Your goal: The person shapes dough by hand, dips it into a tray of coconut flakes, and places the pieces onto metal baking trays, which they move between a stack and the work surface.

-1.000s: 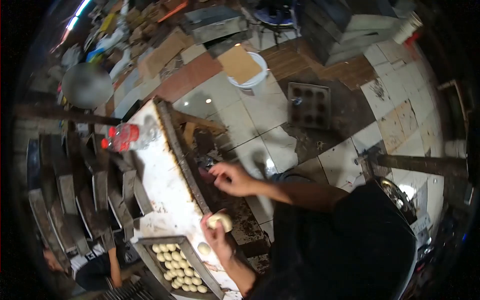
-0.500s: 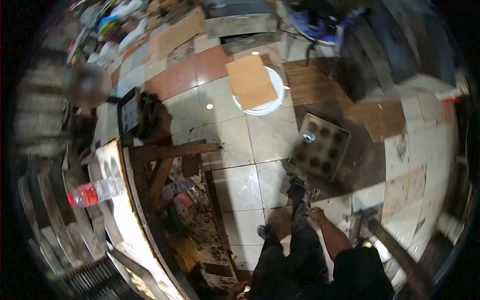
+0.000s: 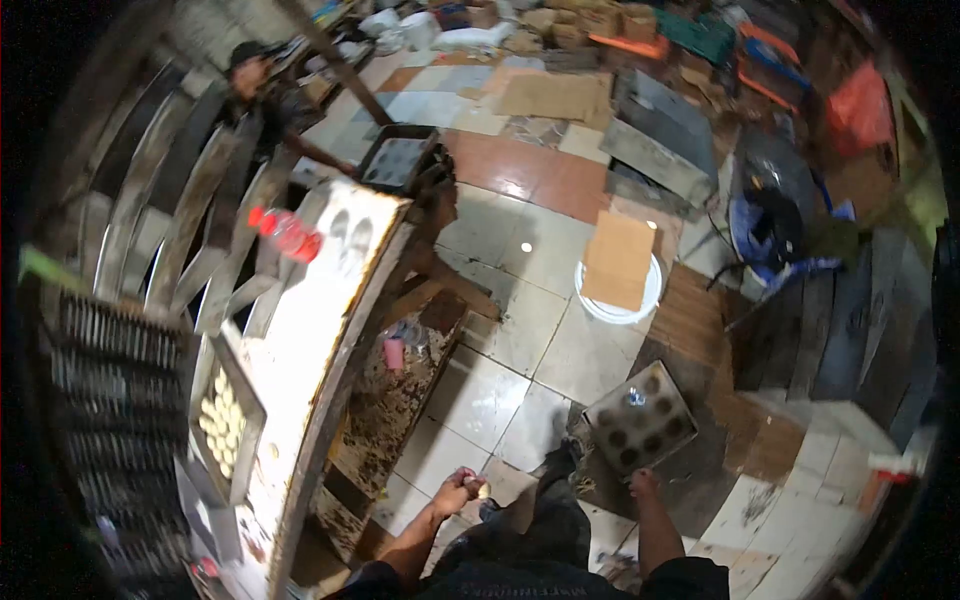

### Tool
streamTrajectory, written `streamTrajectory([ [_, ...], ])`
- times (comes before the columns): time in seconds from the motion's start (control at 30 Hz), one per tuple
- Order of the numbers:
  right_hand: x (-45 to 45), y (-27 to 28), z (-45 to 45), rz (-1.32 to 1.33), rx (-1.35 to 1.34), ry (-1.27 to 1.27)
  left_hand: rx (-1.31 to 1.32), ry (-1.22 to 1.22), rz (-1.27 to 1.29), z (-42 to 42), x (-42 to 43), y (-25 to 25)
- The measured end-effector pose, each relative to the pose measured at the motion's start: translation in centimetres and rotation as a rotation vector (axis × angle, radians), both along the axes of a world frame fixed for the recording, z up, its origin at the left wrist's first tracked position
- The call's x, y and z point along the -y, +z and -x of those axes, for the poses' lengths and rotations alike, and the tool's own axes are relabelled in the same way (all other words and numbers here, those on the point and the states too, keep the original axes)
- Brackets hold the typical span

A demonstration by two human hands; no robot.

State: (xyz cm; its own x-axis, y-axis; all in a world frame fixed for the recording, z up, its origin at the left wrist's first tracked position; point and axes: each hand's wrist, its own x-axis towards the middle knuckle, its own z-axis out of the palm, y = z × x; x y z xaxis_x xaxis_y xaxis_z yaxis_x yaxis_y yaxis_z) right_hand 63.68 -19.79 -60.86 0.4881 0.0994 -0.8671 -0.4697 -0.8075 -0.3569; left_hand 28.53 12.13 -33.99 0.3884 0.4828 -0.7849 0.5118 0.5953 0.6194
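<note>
My left hand (image 3: 458, 493) is closed on a small pale dough piece (image 3: 484, 491), held low over the floor in front of me, right of the table. Off to the right, my right hand (image 3: 645, 485) hangs near the lower edge of a round-cup baking tray (image 3: 640, 418) on the floor; its fingers are too small and blurred to read. On the white table (image 3: 325, 290), a deep tray (image 3: 252, 440) holds several pale dough balls (image 3: 221, 422). One more dough piece (image 3: 273, 451) lies beside that tray.
A red-labelled bottle (image 3: 287, 235) lies on the table. Behind the table's far end is a person (image 3: 255, 110), near a dark cup tray (image 3: 397, 160). Cardboard (image 3: 618, 260) covers a white bucket (image 3: 640, 305) on the floor. Metal boxes (image 3: 660, 140) stand farther back.
The view has swung so the table and dough tray show again. My left hand has moved off the table edge and out over the floor with the dough piece. A person now shows behind the table.
</note>
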Motion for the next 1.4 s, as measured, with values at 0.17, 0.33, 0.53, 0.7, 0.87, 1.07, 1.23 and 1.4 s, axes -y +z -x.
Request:
streamTrajectory([
  [0.17,-13.0,7.1,-0.5,-0.319,0.106,0.08,-0.004,0.498,0.152,3.5,0.7,2.8],
  [0.33,-26.1,17.9,7.5,-0.782,0.305,0.402,0.129,0.811,0.332,10.5,2.5,6.3],
  [0.53,-32.6,36.9,30.0,-1.275,-0.093,0.893,0.452,1.225,-0.238,17.9,5.6,16.0],
  [0.7,-32.4,45.5,48.4,-1.342,-0.527,0.987,0.54,1.295,-0.723,24.8,5.2,19.4],
  [0.87,-32.2,51.3,57.7,-1.981,0.512,0.999,0.345,1.253,-1.109,31.5,5.8,24.4],
  [1.07,-34.5,56.2,59.1,-1.919,0.097,1.21,0.09,1.285,-1.234,36.0,4.5,27.8],
  [1.23,-39.8,57.7,61.6,-1.9,0.3,0.968,0.018,1.144,-1.406,33.8,-1.1,26.8],
  [1.4,-45.7,56.3,63.9,-1.776,0.198,1.02,0.032,0.853,-1.023,36.8,-7.3,32.1],
])
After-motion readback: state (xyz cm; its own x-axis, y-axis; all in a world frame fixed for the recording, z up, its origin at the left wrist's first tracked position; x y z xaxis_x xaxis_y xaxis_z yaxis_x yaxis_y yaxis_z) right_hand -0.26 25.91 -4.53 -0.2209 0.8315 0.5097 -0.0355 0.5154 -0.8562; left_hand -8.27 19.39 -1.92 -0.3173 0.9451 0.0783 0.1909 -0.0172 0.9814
